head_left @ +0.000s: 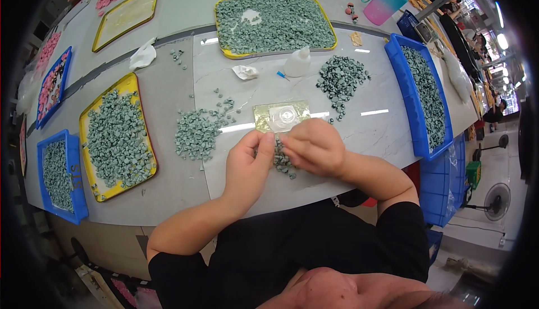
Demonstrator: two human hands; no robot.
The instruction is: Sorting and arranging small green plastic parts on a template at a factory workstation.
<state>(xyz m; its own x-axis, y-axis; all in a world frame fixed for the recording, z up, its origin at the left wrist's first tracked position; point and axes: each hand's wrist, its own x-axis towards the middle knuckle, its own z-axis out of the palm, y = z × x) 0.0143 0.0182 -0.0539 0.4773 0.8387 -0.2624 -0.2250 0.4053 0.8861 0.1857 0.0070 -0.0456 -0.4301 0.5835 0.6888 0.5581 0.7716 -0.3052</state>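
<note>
My left hand [247, 166] and my right hand [314, 149] meet at the table's front middle, fingertips nearly touching. Both are closed in a pinch; whatever lies between the fingers is too small to make out. Under them is a small heap of grey-green pieces [284, 168], partly hidden. Just beyond the fingertips lies a yellowish, shiny flat pad [261, 110] bearing a clear round dish [286, 115]. A loose pile of green pieces [196, 135] is left of my hands, and a darker pile [341, 79] lies farther right. Behind the pad stands a white squeeze bottle [297, 63] beside a blue cap [282, 75].
Yellow-rimmed trays of green pieces stand at the back [275, 20] and left [118, 140]. Blue crates flank the table, right [404, 90] and left [78, 191]. Crumpled tissue [245, 72] lies near the bottle. A blue-pink drinking bottle [387, 3] stands back right.
</note>
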